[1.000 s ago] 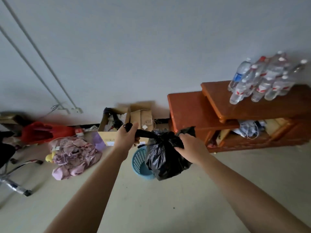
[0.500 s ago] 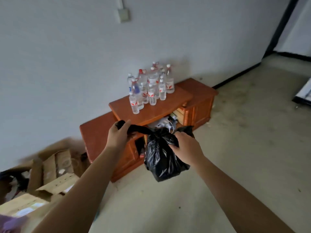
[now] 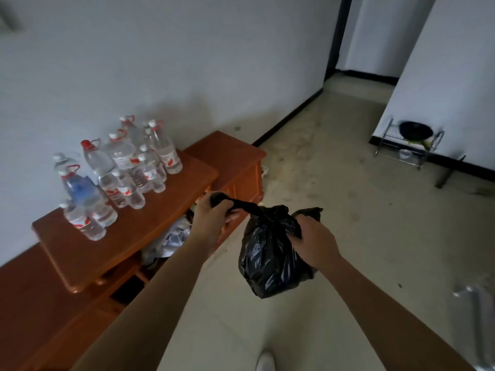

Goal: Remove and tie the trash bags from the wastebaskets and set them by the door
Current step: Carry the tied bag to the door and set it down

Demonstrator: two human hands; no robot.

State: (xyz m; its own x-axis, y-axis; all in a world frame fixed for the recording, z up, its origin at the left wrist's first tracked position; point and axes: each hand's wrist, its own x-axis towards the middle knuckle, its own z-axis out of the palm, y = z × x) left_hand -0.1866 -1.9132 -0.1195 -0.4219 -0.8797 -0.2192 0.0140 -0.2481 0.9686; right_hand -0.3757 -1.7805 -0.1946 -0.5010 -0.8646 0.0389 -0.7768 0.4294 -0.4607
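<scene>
Head view, looking down past my two bare forearms. My left hand (image 3: 214,220) is clenched round a twisted black strip pulled out leftward from the top of a black trash bag (image 3: 270,263). My right hand (image 3: 313,239) grips the bag's other top flap, fingers (image 3: 296,231) curled into the plastic. The full, crinkled bag hangs between my hands, off the pale floor (image 3: 348,223).

To the left a low wooden cabinet (image 3: 150,226) stands against a white wall. A cluster of clear water bottles (image 3: 126,172) stands on its raised top, and crumpled things fill its open shelf below. Far right, a small wire rack (image 3: 409,153) holding a dark bowl stands against another wall. A dark-framed doorway (image 3: 367,36) opens far beyond. A white shoe tip (image 3: 265,361) shows at the near edge.
</scene>
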